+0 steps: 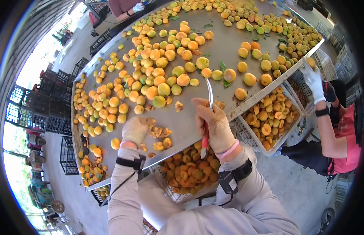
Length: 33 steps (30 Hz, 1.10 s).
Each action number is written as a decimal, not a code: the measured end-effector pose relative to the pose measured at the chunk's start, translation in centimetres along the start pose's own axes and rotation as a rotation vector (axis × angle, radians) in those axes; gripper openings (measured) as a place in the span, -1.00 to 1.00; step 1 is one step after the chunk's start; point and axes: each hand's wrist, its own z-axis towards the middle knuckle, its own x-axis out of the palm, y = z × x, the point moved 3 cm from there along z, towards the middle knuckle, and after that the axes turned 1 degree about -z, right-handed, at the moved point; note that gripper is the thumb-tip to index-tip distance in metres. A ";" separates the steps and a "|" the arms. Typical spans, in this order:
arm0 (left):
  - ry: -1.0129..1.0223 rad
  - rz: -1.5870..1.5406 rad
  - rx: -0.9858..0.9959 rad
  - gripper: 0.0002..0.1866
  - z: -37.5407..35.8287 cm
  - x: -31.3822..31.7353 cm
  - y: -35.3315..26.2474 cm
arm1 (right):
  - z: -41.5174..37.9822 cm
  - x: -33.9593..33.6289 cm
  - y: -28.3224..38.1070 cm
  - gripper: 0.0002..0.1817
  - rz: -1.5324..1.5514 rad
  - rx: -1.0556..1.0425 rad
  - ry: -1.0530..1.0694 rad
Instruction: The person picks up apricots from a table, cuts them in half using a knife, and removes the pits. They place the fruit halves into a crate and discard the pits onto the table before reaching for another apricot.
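My right hand [218, 127], in a pale glove, grips a curved knife [205, 137]. Its red handle crosses the palm, and the bent metal blade points away over the table. My left hand [135, 130], also gloved, is low over the metal table [178, 131] with its fingers curled. Whether it holds anything is hidden. Brown and orange apricot scraps [160, 132] lie just right of it, with cut apricot pieces [162, 145] near the table edge. Many whole apricots [158, 74] spread beyond both hands. Below the edge, a crate [176, 196] holds apricot halves [189, 172].
At right, a second white crate [244, 133] of halves stands against the table. A co-worker's gloved hand [314, 82] holds an apricot there. Another person's gloved hand [139, 7] is at the far side. Black crates [49, 98] are stacked at left.
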 end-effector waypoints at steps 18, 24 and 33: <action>-0.124 -0.581 0.196 -0.47 10.5 4.3 0.0 | -0.2 2.4 -1.7 -0.67 -0.107 0.140 0.124; 0.122 -1.876 0.336 -0.48 0.5 1.3 0.5 | 0.2 2.8 -3.5 -0.69 -0.240 0.084 0.122; 0.151 -2.291 0.310 -0.55 -6.3 4.0 1.3 | -0.8 5.3 -7.6 -0.76 -0.625 -0.320 0.265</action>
